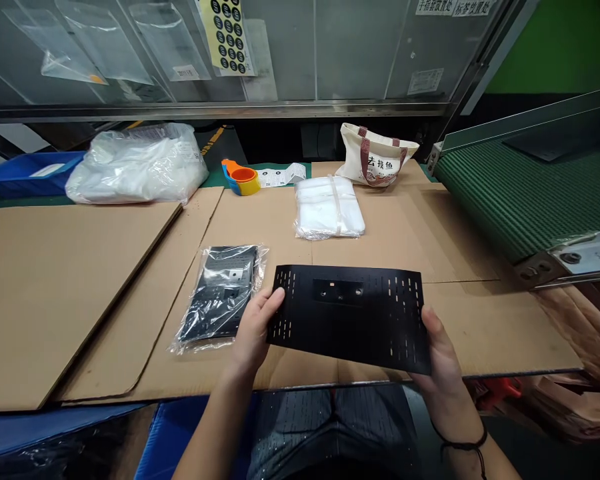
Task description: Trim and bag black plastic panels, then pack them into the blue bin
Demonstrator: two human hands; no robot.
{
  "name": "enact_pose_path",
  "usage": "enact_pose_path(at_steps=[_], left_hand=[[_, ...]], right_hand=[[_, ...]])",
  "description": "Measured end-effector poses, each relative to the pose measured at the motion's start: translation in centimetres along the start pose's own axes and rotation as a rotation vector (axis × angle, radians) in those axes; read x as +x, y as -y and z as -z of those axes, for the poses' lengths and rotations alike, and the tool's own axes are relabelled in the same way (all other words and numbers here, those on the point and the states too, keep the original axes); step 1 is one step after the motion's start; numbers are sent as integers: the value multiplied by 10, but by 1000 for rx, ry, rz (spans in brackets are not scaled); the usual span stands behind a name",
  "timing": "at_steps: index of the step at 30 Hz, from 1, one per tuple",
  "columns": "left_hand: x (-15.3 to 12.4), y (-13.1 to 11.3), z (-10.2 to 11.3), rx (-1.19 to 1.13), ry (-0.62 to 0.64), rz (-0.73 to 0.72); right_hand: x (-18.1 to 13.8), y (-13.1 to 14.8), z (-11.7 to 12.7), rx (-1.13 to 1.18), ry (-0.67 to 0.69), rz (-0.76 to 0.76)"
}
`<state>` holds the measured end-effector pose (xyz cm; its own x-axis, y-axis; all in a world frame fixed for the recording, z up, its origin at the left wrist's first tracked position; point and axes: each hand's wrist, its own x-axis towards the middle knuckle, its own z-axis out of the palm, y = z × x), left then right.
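Note:
A flat black metal plate [353, 317] with rows of small slots and a central cut-out is held level above the front edge of the cardboard-covered table [80, 280]. My left hand [254, 333] grips its left edge, thumb on top. My right hand [443, 360] grips its right edge, fingers underneath. Just left of the plate, a similar black plate sealed in a clear plastic bag [223, 297] lies on the cardboard.
A banded stack of clear bags [329, 208] lies behind the plate. Further back are a canvas tote bag [375, 157], a tape dispenser [241, 177], a large bundle of plastic bags [137, 163] and a blue bin [25, 172]. A green conveyor belt [520, 193] runs at right.

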<state>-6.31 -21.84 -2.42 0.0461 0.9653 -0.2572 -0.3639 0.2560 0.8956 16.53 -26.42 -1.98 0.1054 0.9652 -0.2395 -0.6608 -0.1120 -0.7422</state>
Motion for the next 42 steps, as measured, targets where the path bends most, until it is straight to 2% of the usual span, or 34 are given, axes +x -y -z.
enact_pose_path(at_steps=[3, 6, 9, 12, 23, 31, 36, 39, 42], left_hand=[[-3, 1, 0, 203, -67, -229], [-10, 3, -1, 662, -168, -633], [-20, 4, -6, 1136, -90, -962], [-28, 7, -14, 1331, 16, -1099], [-27, 8, -19, 1459, -12, -1186], [-28, 6, -21, 1209, -111, -1244], [-28, 5, -20, 1167, -63, -1302], [-26, 4, -15, 1139, -174, -1300], [-24, 1, -7, 1052, -311, -1141]], right_hand=[[2, -1, 0, -12, -10, 31], [3, -2, 1, -12, -38, -2], [4, -3, 1, -2, -83, -33], [4, -3, 1, 17, -105, -38], [2, -5, 3, 41, -76, -44], [2, -3, 6, 8, -95, -37], [2, -4, 7, -9, -123, -64], [3, -4, 7, -11, -119, -67], [5, -5, 8, -30, -86, -43]])
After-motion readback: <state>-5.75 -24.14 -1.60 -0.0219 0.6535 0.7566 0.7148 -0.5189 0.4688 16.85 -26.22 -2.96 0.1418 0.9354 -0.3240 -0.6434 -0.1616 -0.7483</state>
